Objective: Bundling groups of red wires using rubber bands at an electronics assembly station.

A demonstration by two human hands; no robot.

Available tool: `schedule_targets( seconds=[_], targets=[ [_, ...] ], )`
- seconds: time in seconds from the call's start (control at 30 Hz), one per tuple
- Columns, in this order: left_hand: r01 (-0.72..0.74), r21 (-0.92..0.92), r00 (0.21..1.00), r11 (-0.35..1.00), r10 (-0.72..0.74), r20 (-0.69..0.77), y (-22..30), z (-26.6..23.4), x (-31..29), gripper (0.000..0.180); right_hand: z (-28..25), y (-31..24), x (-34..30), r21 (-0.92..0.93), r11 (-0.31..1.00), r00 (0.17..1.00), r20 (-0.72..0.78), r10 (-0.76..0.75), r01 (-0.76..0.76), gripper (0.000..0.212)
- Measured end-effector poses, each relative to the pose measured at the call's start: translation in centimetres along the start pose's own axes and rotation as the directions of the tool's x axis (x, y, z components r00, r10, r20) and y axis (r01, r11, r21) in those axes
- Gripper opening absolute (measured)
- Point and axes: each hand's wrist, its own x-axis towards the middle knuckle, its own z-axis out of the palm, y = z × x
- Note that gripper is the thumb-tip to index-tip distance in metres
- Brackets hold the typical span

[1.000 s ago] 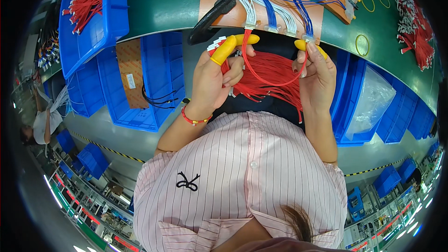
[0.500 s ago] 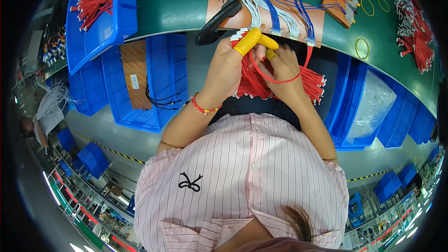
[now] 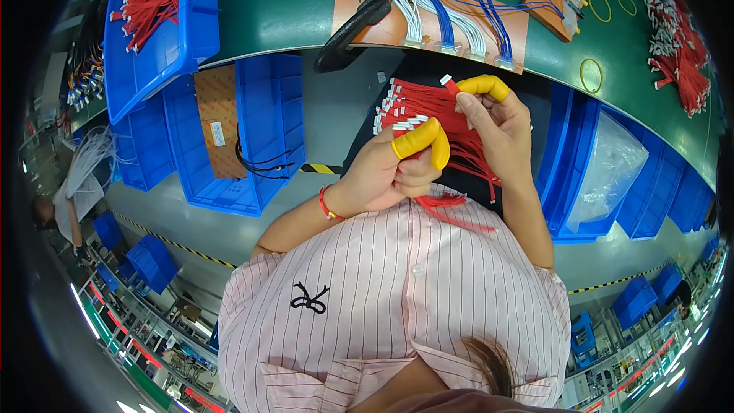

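Note:
My left hand (image 3: pixel 401 172) is closed around a small bunch of red cables (image 3: pixel 447 205), with their white plugs poking out above its thumb. Between the thumb and forefinger of my right hand (image 3: pixel 498 122) is the end of a red cable (image 3: pixel 451 86), its white plug pointing up. Yellow finger cots cover fingertips on both hands. Under and between the hands, a thick pile of red cables (image 3: pixel 428 99) with white plugs lies on my lap. The cable lengths behind the fingers are partly hidden.
On the green bench (image 3: pixel 275 8), an orange board (image 3: pixel 420 24) carries white and blue wires in connectors, beside a black handle-like piece (image 3: pixel 352 34). Yellow rubber bands (image 3: pixel 591 75) and more red cables (image 3: pixel 680 61) lie right. Blue bins (image 3: pixel 200 23) stand left, others below the bench.
Both hands have drawn back from the board's edge toward my lap. The looped red cable no longer reaches the board, and my right hand now pinches a cable end above the pile.

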Motion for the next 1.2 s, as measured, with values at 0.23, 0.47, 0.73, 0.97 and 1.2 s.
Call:
schedule_targets(
  seconds=[0.23, 0.47, 0.73, 0.97, 1.2],
  targets=[
    [-0.301, 0.469, 0.901, 0.831, 0.409, -0.146, 0.9, 0.4, 1.9, 0.031, 1.4, -0.8, -0.5, -0.076, 0.982, 0.981, -0.072, -0.180, 0.174, 0.015],
    [-0.290, 0.523, 0.884, 0.802, 0.433, -0.174, 0.7, 1.2, 3.1, 0.033, 1.3, -0.5, -1.1, -0.289, 0.936, 0.976, -0.015, -0.216, 0.202, 0.016],
    [-0.445, 0.434, 0.813, 0.784, 0.557, -0.172, 2.4, -0.2, 3.2, 0.025, -3.0, -1.9, -1.8, -0.127, 0.978, 0.967, 0.170, 0.188, -0.167, 0.021],
    [-0.444, 0.535, 0.783, 0.719, 0.602, -0.159, 3.0, -0.1, 3.7, 0.024, -8.5, 0.3, -3.1, 0.354, 0.926, 0.990, 0.003, 0.140, -0.132, 0.021],
    [-0.480, 0.592, 0.703, 0.647, 0.688, -0.182, 2.3, 0.1, 4.2, 0.018, -3.9, 0.8, -1.9, 0.561, 0.824, 0.994, 0.102, 0.026, -0.079, 0.016]
  ],
)
